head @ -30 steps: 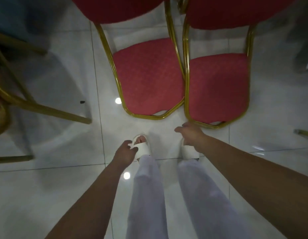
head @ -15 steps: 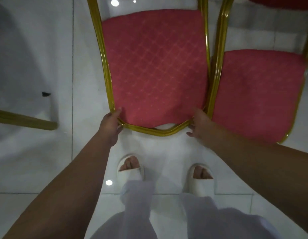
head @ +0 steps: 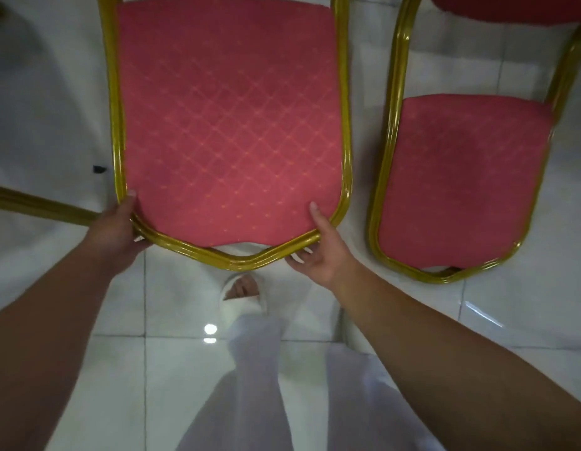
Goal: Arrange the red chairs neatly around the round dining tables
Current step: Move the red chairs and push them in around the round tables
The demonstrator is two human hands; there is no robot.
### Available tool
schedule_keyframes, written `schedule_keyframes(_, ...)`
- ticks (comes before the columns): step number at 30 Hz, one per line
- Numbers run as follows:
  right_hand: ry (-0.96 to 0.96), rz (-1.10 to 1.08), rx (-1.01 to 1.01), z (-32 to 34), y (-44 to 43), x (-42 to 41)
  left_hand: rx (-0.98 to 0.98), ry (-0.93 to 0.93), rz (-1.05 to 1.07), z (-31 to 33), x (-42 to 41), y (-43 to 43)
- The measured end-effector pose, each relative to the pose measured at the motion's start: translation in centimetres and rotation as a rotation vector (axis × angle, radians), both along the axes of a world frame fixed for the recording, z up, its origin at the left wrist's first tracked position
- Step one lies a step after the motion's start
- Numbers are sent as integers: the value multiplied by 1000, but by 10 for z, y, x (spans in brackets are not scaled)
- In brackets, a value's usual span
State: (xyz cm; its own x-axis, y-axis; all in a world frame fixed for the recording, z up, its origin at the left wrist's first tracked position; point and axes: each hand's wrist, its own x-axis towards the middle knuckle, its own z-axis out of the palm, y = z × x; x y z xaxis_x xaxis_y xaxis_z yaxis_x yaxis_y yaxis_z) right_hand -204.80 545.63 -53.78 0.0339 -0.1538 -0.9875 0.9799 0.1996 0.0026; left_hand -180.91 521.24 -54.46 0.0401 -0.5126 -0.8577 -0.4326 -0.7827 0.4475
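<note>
Currently both grips are on the red chair [head: 230, 125] — left grip [head: 116, 222] and right grip [head: 318, 252] each curl round a near corner of its gold frame, thumbs on the fabric. It stands close in front of the person, just beside a second chair [head: 461, 180]; no bench in view. Advice: move it evenly with both grips, keep it level — clear the neighbour's frame and the foot [head: 243, 301] before turning.

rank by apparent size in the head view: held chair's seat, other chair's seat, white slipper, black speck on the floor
1. held chair's seat
2. other chair's seat, which probably looks smaller only because it is farther from the camera; the design looks the same
3. white slipper
4. black speck
</note>
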Motion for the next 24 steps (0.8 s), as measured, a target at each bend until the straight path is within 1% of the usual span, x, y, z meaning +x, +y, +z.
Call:
schedule_keyframes(3, 29, 84, 22, 68, 10, -1, 9, -12, 46, 64, 6, 25)
schedule_keyframes(6, 51, 178, 75, 150, 30, -15, 64, -42, 23, 143, 7, 60)
schedule_keyframes(11, 3, 342, 79, 305, 71, -52, 70, -56, 40, 294, -10, 128)
schedule_keyframes(14, 7, 371, 97, 398, 89, -76, 83, -48, 98, 386, -25, 167)
schedule_keyframes(16, 50, 413, 71, 454, 100, -96, 74, -2, 130, 439, -37, 188)
schedule_keyframes(19, 137, 498, 14, 522, 116, -128, 103, 76, 174, 500, -59, 212)
schedule_keyframes(24, 306, 542, -58, 601, 118, -173, 180, 247, 218, 572, -97, 241)
